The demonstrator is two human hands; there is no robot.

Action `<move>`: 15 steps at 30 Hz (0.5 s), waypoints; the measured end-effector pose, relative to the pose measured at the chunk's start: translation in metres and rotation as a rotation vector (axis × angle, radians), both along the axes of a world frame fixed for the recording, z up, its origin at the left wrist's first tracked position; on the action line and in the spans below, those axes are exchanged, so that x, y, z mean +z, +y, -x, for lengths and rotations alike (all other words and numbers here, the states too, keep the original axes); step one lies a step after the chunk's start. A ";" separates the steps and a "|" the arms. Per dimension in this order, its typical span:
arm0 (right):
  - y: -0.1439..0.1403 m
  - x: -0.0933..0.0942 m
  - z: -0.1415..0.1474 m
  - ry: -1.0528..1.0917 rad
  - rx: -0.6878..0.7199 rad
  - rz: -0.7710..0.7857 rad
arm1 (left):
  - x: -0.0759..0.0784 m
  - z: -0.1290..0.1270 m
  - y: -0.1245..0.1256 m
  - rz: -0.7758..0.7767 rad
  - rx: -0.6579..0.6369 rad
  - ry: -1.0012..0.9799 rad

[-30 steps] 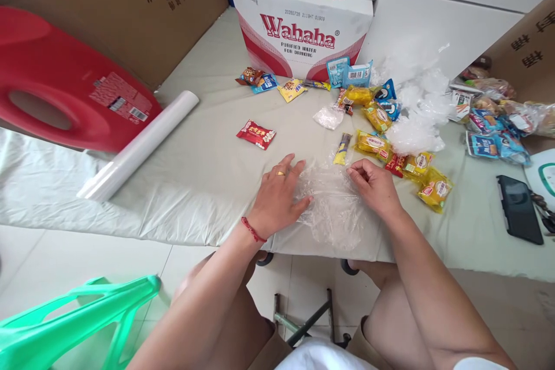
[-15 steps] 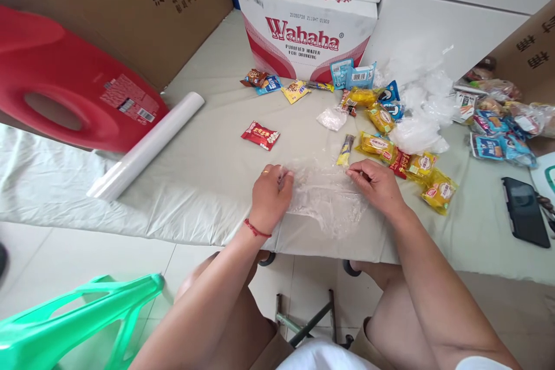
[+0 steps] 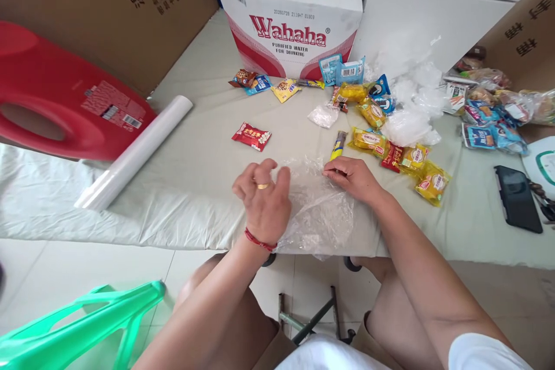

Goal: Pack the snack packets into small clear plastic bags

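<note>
Crinkled clear plastic bag (image 3: pixel 318 214); right hand (image 3: pixel 353 176) pinches its edge; left hand (image 3: pixel 264 199) loosely curled, touching it.

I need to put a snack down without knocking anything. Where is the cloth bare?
Bare cloth lies between the white roll, the red snack packet and the left hand. Right of the right hand, yellow packets and crumpled plastic crowd it.
</note>
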State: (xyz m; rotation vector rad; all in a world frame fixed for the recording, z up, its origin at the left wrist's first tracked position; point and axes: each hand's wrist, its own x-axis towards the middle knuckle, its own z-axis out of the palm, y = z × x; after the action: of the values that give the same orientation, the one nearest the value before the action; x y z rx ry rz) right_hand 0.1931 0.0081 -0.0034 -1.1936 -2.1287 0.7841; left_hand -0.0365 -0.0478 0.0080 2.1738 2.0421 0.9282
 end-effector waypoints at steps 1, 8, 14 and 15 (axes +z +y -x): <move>0.000 0.000 0.001 -0.008 0.000 -0.002 | -0.001 -0.004 -0.001 0.025 -0.073 0.050; 0.000 -0.005 -0.006 -0.036 -0.136 -0.027 | 0.000 0.006 0.008 0.309 -0.102 0.479; 0.003 -0.010 -0.007 -0.070 -0.227 0.023 | 0.006 0.030 0.021 0.310 0.104 0.400; 0.004 -0.010 -0.007 -0.064 -0.223 0.023 | 0.006 0.028 0.021 0.234 0.132 0.350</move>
State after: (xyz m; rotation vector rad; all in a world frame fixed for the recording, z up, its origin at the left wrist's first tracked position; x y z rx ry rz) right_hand 0.1997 0.0116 -0.0133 -1.4565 -1.9964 0.6802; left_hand -0.0642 -0.0270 0.0137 2.2194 2.3243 0.3031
